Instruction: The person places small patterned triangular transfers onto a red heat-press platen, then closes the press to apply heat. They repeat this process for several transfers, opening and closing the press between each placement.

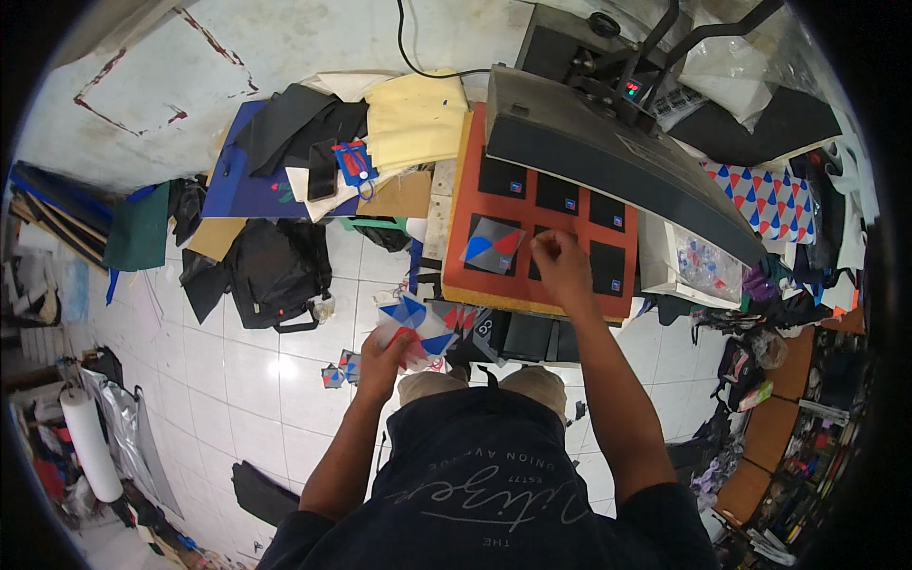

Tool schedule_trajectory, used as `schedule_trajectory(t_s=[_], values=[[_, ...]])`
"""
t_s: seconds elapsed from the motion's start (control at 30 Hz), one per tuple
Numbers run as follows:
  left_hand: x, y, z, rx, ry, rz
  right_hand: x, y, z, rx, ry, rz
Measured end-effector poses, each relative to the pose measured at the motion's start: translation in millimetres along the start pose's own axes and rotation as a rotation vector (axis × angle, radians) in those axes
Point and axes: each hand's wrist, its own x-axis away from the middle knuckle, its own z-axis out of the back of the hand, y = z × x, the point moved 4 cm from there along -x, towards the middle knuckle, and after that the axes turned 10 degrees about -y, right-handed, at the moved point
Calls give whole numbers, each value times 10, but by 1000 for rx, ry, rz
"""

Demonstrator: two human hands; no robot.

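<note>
Left hand holds fanned printed sheets; right hand pinches a black square lying flat on the red pad.

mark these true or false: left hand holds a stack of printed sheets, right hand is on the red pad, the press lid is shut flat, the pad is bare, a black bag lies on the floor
1. The left hand holds a stack of printed sheets: true.
2. The right hand is on the red pad: true.
3. The press lid is shut flat: false, it is raised above the pad.
4. The pad is bare: false, black squares and a red, blue and grey sheet lie on it.
5. A black bag lies on the floor: true.
</note>
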Motion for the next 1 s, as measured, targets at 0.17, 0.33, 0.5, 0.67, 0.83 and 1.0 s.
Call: schedule_trajectory(t_s=[0.17, 0.33, 0.5, 0.67, 0.83, 1.0], values=[[-36, 245, -346, 171, -100, 3, 511, -345, -290, -317, -345, 24], [-15, 497, -631, 61, -142, 28, 734, -479, -389, -365, -512, 35], [-37, 471, -724, 58, -180, -9, 766, -297, -431, -392, -570, 17], [-55, 410, -744, 89, -171, -7, 820, -180, -411, -479, -551, -15], [-63, 388, -779, 124, -163, -16, 866, 21, -422, -495, -533, -49], [-99, 335, -787, 144, -157, -48, 912, 8, -390, -568, -520, -20]])
